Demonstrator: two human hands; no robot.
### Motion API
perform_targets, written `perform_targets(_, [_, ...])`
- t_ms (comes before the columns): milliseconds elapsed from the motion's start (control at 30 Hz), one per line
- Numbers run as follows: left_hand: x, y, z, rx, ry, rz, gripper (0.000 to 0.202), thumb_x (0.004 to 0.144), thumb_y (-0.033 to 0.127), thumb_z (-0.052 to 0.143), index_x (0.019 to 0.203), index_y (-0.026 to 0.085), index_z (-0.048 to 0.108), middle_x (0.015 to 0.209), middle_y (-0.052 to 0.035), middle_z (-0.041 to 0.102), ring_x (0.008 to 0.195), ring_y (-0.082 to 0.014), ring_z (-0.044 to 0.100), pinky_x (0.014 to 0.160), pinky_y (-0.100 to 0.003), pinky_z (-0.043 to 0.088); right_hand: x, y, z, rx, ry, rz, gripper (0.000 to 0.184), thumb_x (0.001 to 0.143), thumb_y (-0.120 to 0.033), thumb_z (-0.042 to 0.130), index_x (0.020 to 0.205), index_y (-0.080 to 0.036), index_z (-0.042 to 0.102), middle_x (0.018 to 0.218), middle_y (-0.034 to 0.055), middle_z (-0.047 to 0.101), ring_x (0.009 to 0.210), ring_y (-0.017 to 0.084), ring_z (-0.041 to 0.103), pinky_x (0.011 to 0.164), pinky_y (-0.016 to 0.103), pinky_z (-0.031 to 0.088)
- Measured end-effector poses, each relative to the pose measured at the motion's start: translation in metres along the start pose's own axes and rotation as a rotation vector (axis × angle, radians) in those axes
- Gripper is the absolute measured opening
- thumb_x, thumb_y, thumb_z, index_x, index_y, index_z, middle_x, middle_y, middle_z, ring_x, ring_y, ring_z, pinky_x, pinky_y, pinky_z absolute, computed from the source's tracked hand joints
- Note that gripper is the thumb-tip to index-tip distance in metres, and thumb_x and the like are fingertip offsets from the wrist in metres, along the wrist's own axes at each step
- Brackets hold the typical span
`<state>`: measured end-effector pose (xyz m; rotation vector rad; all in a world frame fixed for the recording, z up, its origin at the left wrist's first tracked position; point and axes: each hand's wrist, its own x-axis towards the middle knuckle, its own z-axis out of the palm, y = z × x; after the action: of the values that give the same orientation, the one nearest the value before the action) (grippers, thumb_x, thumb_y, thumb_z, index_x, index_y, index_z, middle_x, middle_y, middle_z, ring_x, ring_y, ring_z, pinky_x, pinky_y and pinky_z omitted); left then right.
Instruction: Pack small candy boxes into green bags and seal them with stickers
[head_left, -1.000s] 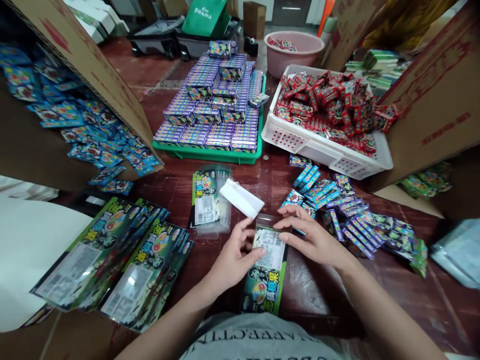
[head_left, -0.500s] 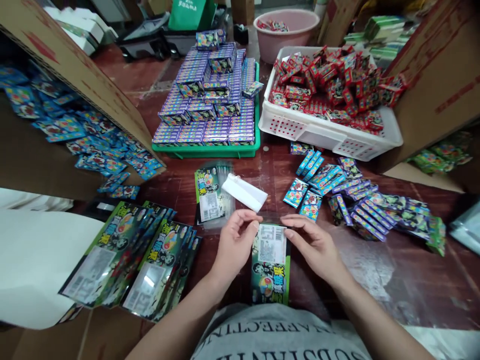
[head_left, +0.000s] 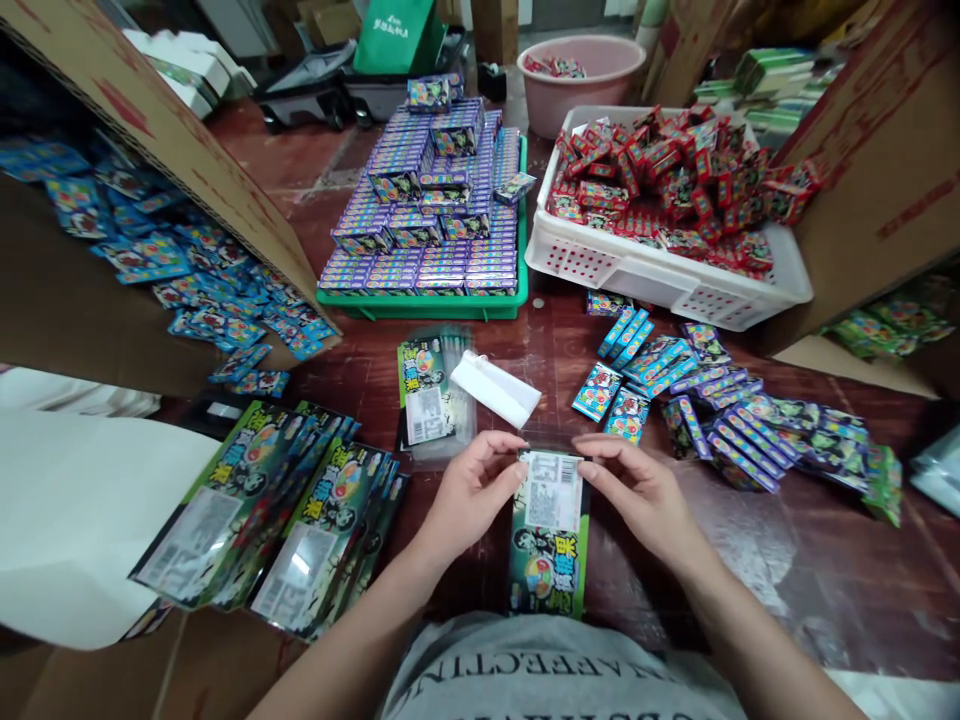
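A green and black printed candy bag (head_left: 551,545) with a white barcode label stands close against my body, its label end pointing away from me. My left hand (head_left: 480,490) pinches its far left corner between thumb and fingers. At the far right corner, my right hand (head_left: 637,490) grips the bag the same way. Just beyond my hands lie a folded white paper strip (head_left: 496,388) and a few flat matching bags (head_left: 426,390) in clear plastic. To the left rest two rows of filled bags (head_left: 322,530), overlapping one another.
Small blue boxes (head_left: 598,390) and purple boxes (head_left: 754,445) lie loose on the right. Behind are a green tray (head_left: 427,308) of stacked purple boxes, a white crate (head_left: 652,285) of red packets and a pink tub (head_left: 581,95). Cardboard boxes (head_left: 225,190) flank both sides.
The whole view has shifted slightly, so everything appears a little lower and further right. Both hands keep their hold on the candy bag's far corners.
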<state>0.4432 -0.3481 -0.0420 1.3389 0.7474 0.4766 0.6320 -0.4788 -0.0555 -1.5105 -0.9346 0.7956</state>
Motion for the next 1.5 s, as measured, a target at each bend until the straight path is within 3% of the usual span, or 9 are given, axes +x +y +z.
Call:
perform_targets(100, [0.002,0.001,0.001,0.102,0.023,0.098,0.01,0.092,0.025,0.064,0.101,0.02,0.066,0.12,-0.0076,0.067,0.112,-0.0203,0.063,0.1,-0.036,0.048,-0.001,0.001,-0.003,-0.092,-0.046,-0.052,0.012,0.094,-0.028,0.068,0.103,-0.029,0.074,0.114,0.0027,0.073,0.109,0.019,0.067,0.1,0.037,0.052])
perform_targets(267, [0.005,0.007,0.004,0.047,0.042,0.071,0.019,0.092,0.02,0.063,0.111,0.022,0.061,0.108,-0.0045,0.071,0.103,-0.0173,0.066,0.093,-0.034,0.05,-0.003,0.002,-0.004,-0.111,-0.005,-0.138,0.035,0.096,-0.025,0.063,0.13,-0.034,0.064,0.117,0.0023,0.072,0.108,0.019,0.067,0.099,0.038,0.053])
perform_targets(400, [0.004,0.016,0.003,0.141,-0.017,0.081,0.014,0.089,0.027,0.069,0.101,0.019,0.068,0.116,-0.0075,0.068,0.105,-0.0187,0.065,0.092,-0.033,0.051,-0.001,-0.011,-0.008,-0.155,-0.095,-0.156,0.018,0.095,-0.028,0.065,0.109,-0.03,0.075,0.114,0.0034,0.073,0.107,0.019,0.067,0.097,0.036,0.053])
perform_targets(667, [0.012,0.04,0.004,0.218,-0.094,-0.027,0.011,0.089,0.029,0.068,0.091,0.018,0.067,0.086,-0.0014,0.07,0.081,-0.016,0.064,0.075,-0.029,0.05,0.019,-0.043,-0.002,-0.072,-0.122,0.162,0.02,0.087,-0.041,0.072,0.084,-0.021,0.073,0.08,0.0017,0.075,0.071,0.017,0.068,0.066,0.03,0.055])
perform_targets(867, [0.012,0.04,-0.007,0.209,-0.207,-0.048,0.017,0.088,0.034,0.072,0.098,0.02,0.074,0.101,-0.0048,0.076,0.091,-0.0198,0.069,0.083,-0.034,0.053,0.018,-0.039,-0.016,-0.03,-0.208,0.154,0.016,0.087,-0.041,0.073,0.091,-0.026,0.079,0.096,0.0029,0.079,0.087,0.021,0.073,0.082,0.036,0.058])
perform_targets(1067, [0.011,0.028,-0.009,0.234,-0.184,0.121,0.006,0.087,0.026,0.073,0.088,0.02,0.072,0.102,-0.0049,0.075,0.096,-0.0197,0.07,0.089,-0.034,0.052,0.011,-0.036,-0.021,-0.085,-0.308,-0.015,0.009,0.093,-0.034,0.069,0.097,-0.028,0.075,0.103,0.0019,0.075,0.095,0.019,0.071,0.086,0.035,0.056])
perform_targets(1233, [0.018,0.026,-0.016,0.356,-0.163,0.136,0.006,0.09,0.026,0.069,0.093,0.02,0.071,0.101,-0.0059,0.073,0.096,-0.0207,0.068,0.09,-0.036,0.052,0.074,-0.043,0.0,-0.379,-0.375,-0.22,0.02,0.098,-0.04,0.06,0.107,-0.028,0.073,0.11,0.0047,0.073,0.103,0.022,0.068,0.091,0.037,0.054])
perform_targets(1367, [0.026,0.023,-0.022,0.595,-0.083,0.262,0.006,0.085,0.025,0.074,0.09,0.022,0.073,0.144,-0.0098,0.055,0.131,-0.0287,0.051,0.111,-0.046,0.039,0.156,-0.04,0.055,-0.742,-0.199,-0.243,0.037,0.102,-0.043,0.05,0.127,-0.021,0.065,0.115,0.0113,0.07,0.105,0.024,0.067,0.09,0.037,0.052])
perform_targets(1500, [0.04,0.011,-0.026,0.793,-0.044,0.251,0.008,0.08,0.026,0.079,0.087,0.024,0.076,0.157,-0.0087,0.043,0.144,-0.0355,0.033,0.113,-0.055,0.032,0.198,-0.026,0.099,-0.881,-0.238,-0.237,0.033,0.101,-0.045,0.051,0.111,-0.019,0.069,0.107,0.0123,0.07,0.098,0.027,0.066,0.077,0.036,0.049])
